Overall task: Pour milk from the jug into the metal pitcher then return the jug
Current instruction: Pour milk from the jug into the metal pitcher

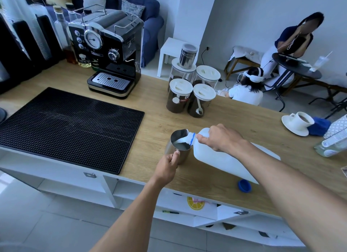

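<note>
You stand at the wooden counter (154,105), with the black rubber mat (71,126) to the left and the espresso machine (110,51) at the far left. The white plastic jug (225,158) lies tipped steeply toward the left, its body low over the counter's near right part and its blue-ringed mouth at the rim of the metal pitcher (179,146), with milk running in. Your right hand (219,139) is wrapped closed around the jug's handle up near the neck; that is the right place to hold, because a jug this size looks heavy and its thin walls will likely flex if you squeeze the body. Your left hand (167,167) is closed on the pitcher's handle at its near side, steadying it; the steel is stiff but probably slick, so keep the pinch firm. The blue cap (244,185) rests on the counter, near right, just beside the jug's base.
</note>
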Demonstrator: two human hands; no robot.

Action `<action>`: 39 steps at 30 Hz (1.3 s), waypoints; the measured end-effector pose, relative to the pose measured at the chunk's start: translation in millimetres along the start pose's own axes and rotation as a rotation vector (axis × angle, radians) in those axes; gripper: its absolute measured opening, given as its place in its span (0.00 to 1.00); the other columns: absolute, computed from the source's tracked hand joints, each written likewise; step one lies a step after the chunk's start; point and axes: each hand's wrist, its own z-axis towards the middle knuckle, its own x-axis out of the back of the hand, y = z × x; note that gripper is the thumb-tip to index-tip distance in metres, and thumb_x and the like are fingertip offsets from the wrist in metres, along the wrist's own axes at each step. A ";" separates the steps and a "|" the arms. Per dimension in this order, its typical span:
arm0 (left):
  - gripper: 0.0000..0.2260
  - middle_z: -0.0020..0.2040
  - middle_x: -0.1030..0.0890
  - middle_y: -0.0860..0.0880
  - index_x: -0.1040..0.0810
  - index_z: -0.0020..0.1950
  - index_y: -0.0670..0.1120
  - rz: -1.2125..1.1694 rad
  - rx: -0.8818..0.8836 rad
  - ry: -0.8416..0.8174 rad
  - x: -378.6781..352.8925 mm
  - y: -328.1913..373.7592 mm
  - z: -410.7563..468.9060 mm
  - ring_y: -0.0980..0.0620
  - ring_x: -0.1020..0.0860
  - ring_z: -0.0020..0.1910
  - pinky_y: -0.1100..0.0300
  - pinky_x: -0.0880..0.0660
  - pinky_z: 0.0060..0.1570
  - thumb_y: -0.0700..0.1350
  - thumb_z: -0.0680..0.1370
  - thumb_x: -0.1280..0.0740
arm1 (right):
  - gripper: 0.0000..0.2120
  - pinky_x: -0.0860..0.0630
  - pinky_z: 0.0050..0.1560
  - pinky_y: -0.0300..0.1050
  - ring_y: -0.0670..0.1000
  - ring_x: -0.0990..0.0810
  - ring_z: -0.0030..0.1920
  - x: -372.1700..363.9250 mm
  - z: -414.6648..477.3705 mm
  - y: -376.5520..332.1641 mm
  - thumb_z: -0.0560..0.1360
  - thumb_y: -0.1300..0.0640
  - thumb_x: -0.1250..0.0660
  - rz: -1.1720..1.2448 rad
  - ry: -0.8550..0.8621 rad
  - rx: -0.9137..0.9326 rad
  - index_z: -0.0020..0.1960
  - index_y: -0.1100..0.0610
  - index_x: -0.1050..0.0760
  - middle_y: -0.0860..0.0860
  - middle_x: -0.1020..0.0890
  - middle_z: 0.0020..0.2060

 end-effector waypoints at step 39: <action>0.22 0.27 0.42 0.54 0.45 0.32 0.49 -0.013 -0.003 -0.023 2.2 4.1 -2.6 0.55 0.44 0.29 0.58 0.45 0.32 0.54 0.84 0.46 | 0.31 0.39 0.28 0.44 0.52 0.33 0.28 3.2 -2.7 -0.6 0.76 0.32 0.48 0.009 -0.027 -0.009 0.31 0.58 0.36 0.51 0.29 0.33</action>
